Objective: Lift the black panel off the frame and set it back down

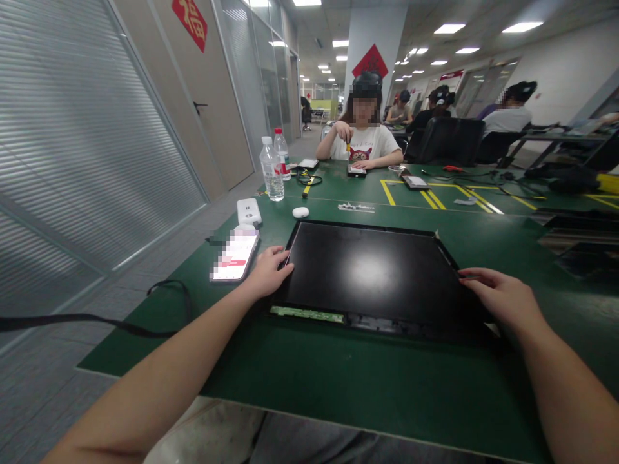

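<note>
A black display panel [333, 270] lies flat on the green table in front of me, light glaring off its middle. Along its near edge runs a narrow green circuit board strip [307, 314]. My left hand [271, 270] grips the panel's left edge, thumb on top and fingers along the frame. On the opposite side my right hand [503, 296] pinches the right edge between thumb and fingers. The undersides of both grips are hidden. Just left of my left hand is a lit phone [236, 254].
Beyond the panel are a white earbud case [300, 212], a white power bank [249, 211] and two bottles, the nearer a clear bottle [272, 171]. Dark flat panels [585, 245] lie at right. Across the table [338, 374], a person [360, 138] holds a yellow-handled tool over a small device.
</note>
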The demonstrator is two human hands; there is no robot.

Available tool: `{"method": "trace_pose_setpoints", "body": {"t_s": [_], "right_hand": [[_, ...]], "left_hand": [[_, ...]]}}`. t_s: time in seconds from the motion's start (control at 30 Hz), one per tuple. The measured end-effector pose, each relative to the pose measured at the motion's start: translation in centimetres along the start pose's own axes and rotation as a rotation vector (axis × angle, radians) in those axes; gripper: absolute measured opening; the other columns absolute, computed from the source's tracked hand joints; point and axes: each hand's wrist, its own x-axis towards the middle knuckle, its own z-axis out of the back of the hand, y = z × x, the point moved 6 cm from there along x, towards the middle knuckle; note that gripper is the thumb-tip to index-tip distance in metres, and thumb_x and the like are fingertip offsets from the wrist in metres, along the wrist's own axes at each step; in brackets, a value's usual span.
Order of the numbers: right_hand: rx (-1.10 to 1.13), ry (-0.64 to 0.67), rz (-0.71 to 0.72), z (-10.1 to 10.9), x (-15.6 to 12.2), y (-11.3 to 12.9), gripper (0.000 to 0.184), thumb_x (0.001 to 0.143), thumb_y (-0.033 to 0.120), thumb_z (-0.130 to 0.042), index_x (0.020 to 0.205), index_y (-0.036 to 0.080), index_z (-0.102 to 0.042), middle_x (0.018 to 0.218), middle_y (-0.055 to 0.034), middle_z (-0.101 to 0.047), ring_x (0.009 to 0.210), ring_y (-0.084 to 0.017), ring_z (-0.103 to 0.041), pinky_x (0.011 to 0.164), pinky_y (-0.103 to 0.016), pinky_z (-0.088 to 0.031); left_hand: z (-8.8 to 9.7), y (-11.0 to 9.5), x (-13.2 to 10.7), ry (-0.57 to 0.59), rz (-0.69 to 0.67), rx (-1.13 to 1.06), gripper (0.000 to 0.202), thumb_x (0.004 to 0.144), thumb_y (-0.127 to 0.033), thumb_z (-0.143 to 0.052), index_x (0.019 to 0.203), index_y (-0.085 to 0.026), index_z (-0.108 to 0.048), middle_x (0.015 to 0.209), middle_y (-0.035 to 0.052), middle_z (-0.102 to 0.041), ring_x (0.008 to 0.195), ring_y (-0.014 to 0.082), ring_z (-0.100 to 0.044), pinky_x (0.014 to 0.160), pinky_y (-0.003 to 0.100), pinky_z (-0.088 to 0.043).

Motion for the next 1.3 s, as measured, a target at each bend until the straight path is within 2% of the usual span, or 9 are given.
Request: {"method": "trace_pose_setpoints", "body": {"t_s": [0.13,0.43,0.63,0.9,1.13,1.3], "right_hand": [[-0.021,0.005,-0.006,-0.02,0.02,-0.02,0.046,0.057,0.055,-0.062,0.086,0.03,-0.087,0.087,-0.0063,-0.082,0.087,-0.031,-0.071,0.083,-0.044,-0.052],[-0.023,0.006,0.017,-0.24,0.32,-0.57,0.043,0.059,0.055,-0.062,0.087,0.03,-0.085,0.086,-0.0059,-0.081,0.088,-0.031,-0.071,0.084,-0.043,-0.052],[-0.034,-0.003,0.03,-0.33,0.44,-0.78,0.04,0.063,0.053,-0.063,0.086,0.03,-0.084,0.087,-0.0063,-0.08,0.086,-0.03,-0.07,0.081,-0.042,-0.053],[0.003,-0.03,0.059,-0.22,0.48,-0.65,0.037,0.061,0.052,-0.065,0.083,0.03,-0.085,0.084,-0.0059,-0.081,0.085,-0.031,-0.072,0.08,-0.043,-0.053],[-0.018,-0.003,0.025,-0.18,0.35,-0.47,0.042,0.06,0.054,-0.063,0.086,0.029,-0.085,0.087,-0.0065,-0.081,0.087,-0.031,-0.071,0.081,-0.043,-0.052],[0.003,-0.029,0.073,-0.04,0.43,-0.37,0.04,0.059,0.055,-0.064,0.081,0.03,-0.085,0.082,-0.0057,-0.082,0.083,-0.031,-0.072,0.077,-0.042,-0.052]], "left_hand": [[-0.06,0.0,0.07,-0.026,-0.025,-0.006,0.046,0.093,-0.039,-0.064,0.133,-0.023,-0.078,0.149,0.0149,-0.064,0.146,0.0393,-0.055,0.127,0.057,-0.04],[0.15,-0.53,-0.11,0.019,-0.026,0.032,0.053,0.095,-0.042,-0.061,0.139,-0.016,-0.076,0.154,0.0212,-0.059,0.148,0.0421,-0.053,0.128,0.057,-0.038],[0.44,-0.13,-0.09,0.005,-0.015,-0.03,0.051,0.091,-0.043,-0.065,0.136,-0.02,-0.077,0.153,0.0163,-0.062,0.147,0.0402,-0.055,0.128,0.056,-0.038],[0.69,0.24,-0.37,-0.011,0.039,-0.177,0.053,0.089,-0.044,-0.066,0.136,-0.021,-0.077,0.157,0.0145,-0.06,0.147,0.0366,-0.058,0.127,0.051,-0.042],[0.83,-0.03,-0.43,-0.014,0.045,-0.166,0.051,0.09,-0.043,-0.067,0.134,-0.019,-0.077,0.157,0.0154,-0.06,0.147,0.0378,-0.057,0.129,0.051,-0.039],[0.8,-0.15,-0.56,0.013,0.057,-0.159,0.054,0.092,-0.043,-0.066,0.139,-0.017,-0.075,0.16,0.0172,-0.057,0.149,0.0374,-0.055,0.129,0.05,-0.039]]}}
